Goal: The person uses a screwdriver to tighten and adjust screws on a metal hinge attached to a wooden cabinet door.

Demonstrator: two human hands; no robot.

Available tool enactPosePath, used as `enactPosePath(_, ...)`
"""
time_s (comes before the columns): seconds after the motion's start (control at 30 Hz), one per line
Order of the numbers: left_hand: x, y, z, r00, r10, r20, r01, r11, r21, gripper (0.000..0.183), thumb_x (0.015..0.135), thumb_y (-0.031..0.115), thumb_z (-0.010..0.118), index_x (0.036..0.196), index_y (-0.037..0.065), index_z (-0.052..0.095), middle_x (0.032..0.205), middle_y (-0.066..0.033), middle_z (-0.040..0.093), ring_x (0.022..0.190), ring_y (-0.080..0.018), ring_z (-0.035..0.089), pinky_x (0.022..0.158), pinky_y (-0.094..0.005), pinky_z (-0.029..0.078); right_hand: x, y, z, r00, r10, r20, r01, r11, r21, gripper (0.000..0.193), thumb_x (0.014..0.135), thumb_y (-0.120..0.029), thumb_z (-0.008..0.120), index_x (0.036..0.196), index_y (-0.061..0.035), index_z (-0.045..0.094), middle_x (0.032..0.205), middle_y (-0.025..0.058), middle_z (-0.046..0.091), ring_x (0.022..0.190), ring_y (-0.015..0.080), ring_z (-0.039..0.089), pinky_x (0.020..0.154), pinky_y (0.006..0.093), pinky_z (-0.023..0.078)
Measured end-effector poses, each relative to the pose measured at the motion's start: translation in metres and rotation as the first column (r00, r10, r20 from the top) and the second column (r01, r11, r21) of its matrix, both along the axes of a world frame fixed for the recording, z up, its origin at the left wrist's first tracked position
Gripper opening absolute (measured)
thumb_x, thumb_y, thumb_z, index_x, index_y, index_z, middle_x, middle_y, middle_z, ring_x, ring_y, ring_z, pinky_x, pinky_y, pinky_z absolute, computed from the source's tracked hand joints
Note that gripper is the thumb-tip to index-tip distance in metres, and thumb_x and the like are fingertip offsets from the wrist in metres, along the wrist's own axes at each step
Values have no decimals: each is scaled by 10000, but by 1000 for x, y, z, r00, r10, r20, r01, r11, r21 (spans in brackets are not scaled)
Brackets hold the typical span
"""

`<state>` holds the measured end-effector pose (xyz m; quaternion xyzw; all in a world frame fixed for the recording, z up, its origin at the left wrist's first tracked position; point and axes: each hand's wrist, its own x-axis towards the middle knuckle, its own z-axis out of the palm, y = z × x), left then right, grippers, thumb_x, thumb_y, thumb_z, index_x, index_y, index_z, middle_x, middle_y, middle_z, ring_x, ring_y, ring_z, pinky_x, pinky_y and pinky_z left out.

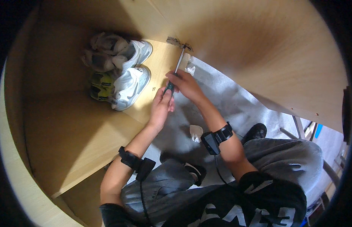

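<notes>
Both my hands are on one screwdriver with a dark green handle and a long metal shaft. My left hand wraps the butt end of the handle. Further up, my right hand closes round the handle where the shaft begins. The tip points up and away from me and meets a metal hinge between the wooden cabinet and its door. Whether the tip sits in a screw is too small to tell. Two loose screws lie on the shelf, left of my hands.
White sneakers, yellow-black shoes and other shoes stand on the shelf at left. Crumpled white paper and another scrap lie on the grey floor. Metal legs stand at right beyond the door's edge.
</notes>
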<state>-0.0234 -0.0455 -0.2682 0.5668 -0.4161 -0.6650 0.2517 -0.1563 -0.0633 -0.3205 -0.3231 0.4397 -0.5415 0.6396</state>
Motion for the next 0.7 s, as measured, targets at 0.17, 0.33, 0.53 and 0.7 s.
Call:
enactPosePath(0.17,0,1,-1,1000,-24,13,24,1000,1,230,961,234,429,1101,56,472,742,8,466,541,-75,426,497,-205,353,4,0,-11,1000,-14,-9,14,1000,-16,238,907,-223,533,999,-12,593,788,24,601,598,76,485,530,216,396)
enactPosePath(0.33,1,0,0,1000,-26,-8,26,1000,14,231,958,239,441,1104,63,473,744,9,465,542,-76,425,502,-206,360,5,0,-10,998,-40,45,40,999,-14,234,906,-223,538,1004,-17,593,794,25,603,602,78,490,530,214,396)
enactPosePath(0.53,-1,0,1,1000,-22,18,22,999,24,227,958,250,447,1100,76,478,742,4,472,555,-81,432,515,-216,379,2,1,-8,998,-35,50,35,999,1,234,905,-225,542,1005,-21,597,782,22,602,603,73,489,533,210,395)
enactPosePath(0.7,0,0,-2,1000,-13,12,13,1000,22,246,958,246,451,1131,72,474,758,8,457,549,-64,408,505,-200,366,1,1,-4,998,-39,42,38,999,25,229,904,-223,544,993,-21,604,767,20,600,608,70,492,536,208,397)
